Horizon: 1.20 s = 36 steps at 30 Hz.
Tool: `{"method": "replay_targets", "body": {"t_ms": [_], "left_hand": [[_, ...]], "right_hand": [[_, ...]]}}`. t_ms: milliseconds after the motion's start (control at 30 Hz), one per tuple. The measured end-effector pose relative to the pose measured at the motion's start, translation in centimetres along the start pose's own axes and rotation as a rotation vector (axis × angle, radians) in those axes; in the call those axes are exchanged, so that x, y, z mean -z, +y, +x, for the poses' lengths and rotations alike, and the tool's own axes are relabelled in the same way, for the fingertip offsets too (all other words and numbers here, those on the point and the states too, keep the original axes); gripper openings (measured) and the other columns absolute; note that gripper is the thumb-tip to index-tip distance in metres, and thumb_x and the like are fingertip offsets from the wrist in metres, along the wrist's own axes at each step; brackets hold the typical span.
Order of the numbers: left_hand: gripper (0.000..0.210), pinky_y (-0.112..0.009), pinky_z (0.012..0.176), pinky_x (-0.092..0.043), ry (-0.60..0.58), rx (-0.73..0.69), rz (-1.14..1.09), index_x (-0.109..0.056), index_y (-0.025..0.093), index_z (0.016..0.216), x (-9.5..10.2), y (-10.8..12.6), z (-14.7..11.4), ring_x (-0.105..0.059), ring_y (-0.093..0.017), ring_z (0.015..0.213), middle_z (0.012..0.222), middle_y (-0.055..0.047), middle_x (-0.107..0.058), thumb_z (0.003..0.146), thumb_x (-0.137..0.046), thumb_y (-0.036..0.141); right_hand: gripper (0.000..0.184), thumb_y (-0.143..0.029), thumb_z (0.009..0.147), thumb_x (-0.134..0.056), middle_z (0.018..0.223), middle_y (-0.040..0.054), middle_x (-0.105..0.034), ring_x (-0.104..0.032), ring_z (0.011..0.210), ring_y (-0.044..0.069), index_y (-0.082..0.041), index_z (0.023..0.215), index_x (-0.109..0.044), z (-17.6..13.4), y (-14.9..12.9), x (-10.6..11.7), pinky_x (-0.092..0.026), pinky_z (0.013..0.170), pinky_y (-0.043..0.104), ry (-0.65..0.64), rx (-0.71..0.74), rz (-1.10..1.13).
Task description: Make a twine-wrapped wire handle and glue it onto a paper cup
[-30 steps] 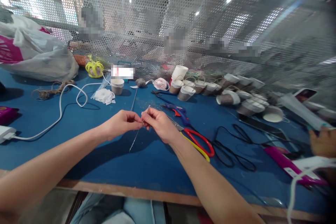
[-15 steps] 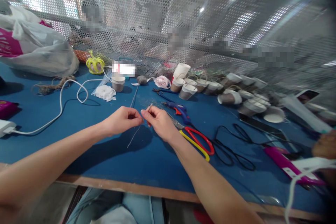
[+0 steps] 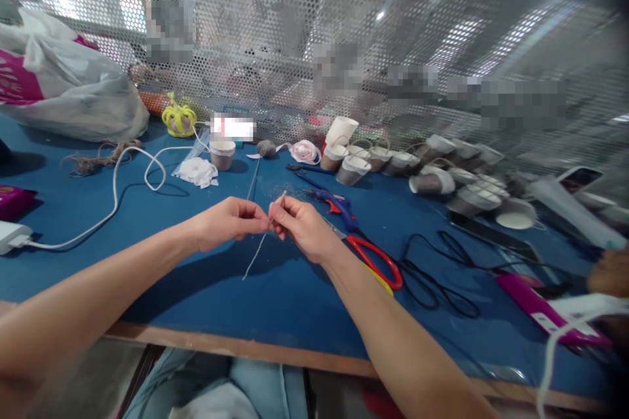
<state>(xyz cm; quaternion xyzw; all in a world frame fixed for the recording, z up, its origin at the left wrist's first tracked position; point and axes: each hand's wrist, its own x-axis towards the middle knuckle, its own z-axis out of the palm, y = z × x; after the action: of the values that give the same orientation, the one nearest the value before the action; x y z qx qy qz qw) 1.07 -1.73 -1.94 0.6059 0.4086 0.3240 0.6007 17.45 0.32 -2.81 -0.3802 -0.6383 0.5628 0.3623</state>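
The left hand [image 3: 230,221] and the right hand [image 3: 302,226] meet above the blue table [image 3: 206,304], with the fingertips nearly touching. The right thumb and forefinger are pressed together on a thin pale stick [image 3: 283,197], whose tip stands out above them. The left thumb and forefinger pinch a thin string [image 3: 253,258] at its upper part; its loose end hangs below the fingertips, a little to the left. How string and stick join between the fingers is too small to tell.

Just beyond the left fingers there lies a slim grey rod [image 3: 254,177], and farther is a grey ball [image 3: 266,148]. A blue glue gun [image 3: 339,204] is near the right fingers, on their right side. Closer to the right forearm are the scissors [image 3: 376,260], with red and yellow handles. Beyond the right fingers lie pliers [image 3: 310,173] and a pale pink ribbon roll [image 3: 304,152].
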Motion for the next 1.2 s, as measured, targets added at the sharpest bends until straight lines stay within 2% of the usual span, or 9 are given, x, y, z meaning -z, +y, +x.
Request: {"method": "replay_targets", "body": {"t_ms": [167,333,633,767,867,933,1200], "left_hand": [[0.015,-0.02,0.053,-0.031,0.024,-0.132,0.237,-0.06,0.012,0.069,0.28,-0.08,0.04,-0.04,-0.007,0.056,0.061,0.002,-0.053,0.07,-0.055,0.026],[0.016,-0.02,0.05,-0.029,0.085,-0.166,0.353,-0.055,0.013,0.063,0.04,-0.36,0.23,-0.036,-0.007,0.052,0.055,0.004,-0.048,0.069,-0.054,0.027],[0.023,-0.021,0.049,-0.024,0.111,-0.069,0.177,-0.052,0.013,0.06,-0.36,-0.73,0.17,-0.033,-0.006,0.052,0.055,0.005,-0.043,0.067,-0.057,0.034],[0.023,-0.022,0.046,-0.019,0.087,-0.018,0.1,-0.05,0.014,0.057,-0.55,-0.73,0.31,-0.028,-0.005,0.048,0.052,0.006,-0.04,0.066,-0.06,0.032],[0.022,-0.022,0.043,-0.014,0.061,0.037,0.029,-0.051,0.014,0.057,-0.59,-0.45,0.23,-0.024,-0.004,0.046,0.052,0.006,-0.039,0.065,-0.061,0.032],[0.021,-0.023,0.043,-0.014,0.038,0.046,-0.003,-0.052,0.014,0.057,-0.55,-0.25,0.15,-0.025,-0.004,0.046,0.052,0.006,-0.04,0.065,-0.062,0.031],[0.02,-0.021,0.049,-0.024,0.093,0.0,0.065,-0.055,0.012,0.062,-0.48,-0.23,0.17,-0.035,-0.006,0.05,0.055,0.005,-0.048,0.061,-0.063,0.03]], "right_hand": [[0.036,-0.05,0.072,-0.056,0.05,-0.0063,-0.043,-0.039,0.045,0.006,-0.018,0.062,-0.045,0.01,0.04,0.05,-0.032,0.047,0.022,0.008,0.014,-0.095],[0.037,-0.051,0.075,-0.052,0.048,-0.0066,-0.042,-0.038,0.044,0.007,-0.018,0.061,-0.043,-0.15,-0.07,0.04,-0.031,0.047,0.023,0.024,0.046,-0.237],[0.032,-0.043,0.078,-0.051,0.046,-0.0063,-0.042,-0.036,0.044,0.007,-0.018,0.059,-0.045,-0.43,-0.67,-0.41,-0.029,0.047,0.023,0.109,0.07,-0.441],[0.035,-0.047,0.074,-0.054,0.047,-0.0066,-0.041,-0.037,0.043,0.007,-0.018,0.059,-0.043,-0.35,-0.09,-0.63,-0.028,0.045,0.023,0.097,0.03,-0.286],[0.034,-0.049,0.072,-0.056,0.053,-0.0055,-0.045,-0.04,0.045,0.007,-0.018,0.063,-0.045,-0.24,0.17,-0.53,-0.031,0.046,0.022,0.015,0.019,-0.085],[0.032,-0.046,0.072,-0.058,0.057,-0.0045,-0.047,-0.041,0.047,0.007,-0.017,0.066,-0.046,-0.18,0.14,-0.38,-0.033,0.047,0.022,-0.025,0.025,-0.044],[0.03,-0.043,0.078,-0.051,0.048,-0.0065,-0.042,-0.039,0.044,0.007,-0.018,0.064,-0.045,-0.31,-0.32,-0.29,-0.031,0.047,0.022,0.079,0.071,-0.286]]}}
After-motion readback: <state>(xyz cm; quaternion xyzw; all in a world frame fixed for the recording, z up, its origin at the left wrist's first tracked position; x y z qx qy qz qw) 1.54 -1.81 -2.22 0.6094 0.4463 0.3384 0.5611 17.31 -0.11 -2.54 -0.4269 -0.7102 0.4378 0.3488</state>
